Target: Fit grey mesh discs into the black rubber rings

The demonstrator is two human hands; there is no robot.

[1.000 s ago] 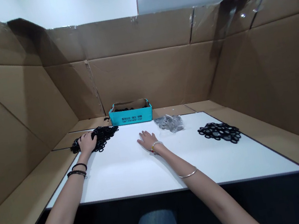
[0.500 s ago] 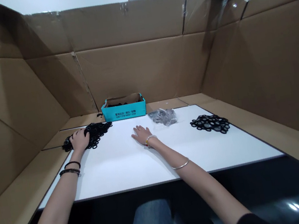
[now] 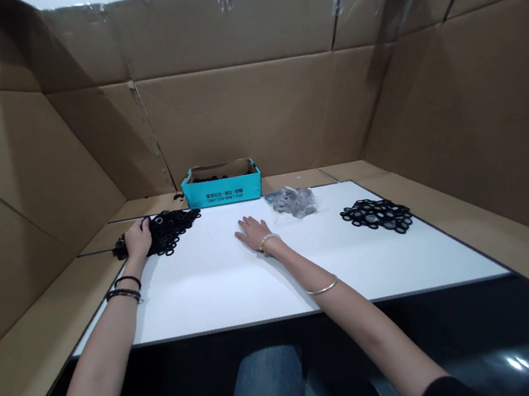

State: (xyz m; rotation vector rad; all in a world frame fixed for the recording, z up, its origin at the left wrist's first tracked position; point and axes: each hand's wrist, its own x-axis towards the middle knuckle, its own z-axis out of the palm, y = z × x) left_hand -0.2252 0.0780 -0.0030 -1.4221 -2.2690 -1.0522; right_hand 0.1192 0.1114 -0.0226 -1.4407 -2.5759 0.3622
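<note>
A heap of black rings (image 3: 171,230) lies at the left of the white board (image 3: 200,296). My left hand (image 3: 138,239) is at its left part, fingers curled closed around some of the rings; the fingertips are partly hidden. Near the middle of the board, my right hand (image 3: 253,232) rests palm down with its fingers spread and holds nothing. Just beyond it sits a clear plastic bag (image 3: 291,202) with greyish contents I cannot make out. Farther right, a flatter patch of black rings (image 3: 378,216) is spread on the board.
A turquoise box (image 3: 223,195) with dark things inside stands at the board's back edge. Tall cardboard walls (image 3: 251,119) enclose the back and both sides. A few small black pieces (image 3: 178,197) lie left of the box.
The fingers of my left hand have drawn together on the rings, where they were spread over the heap before. My right hand stays in place. The view has shifted slightly.
</note>
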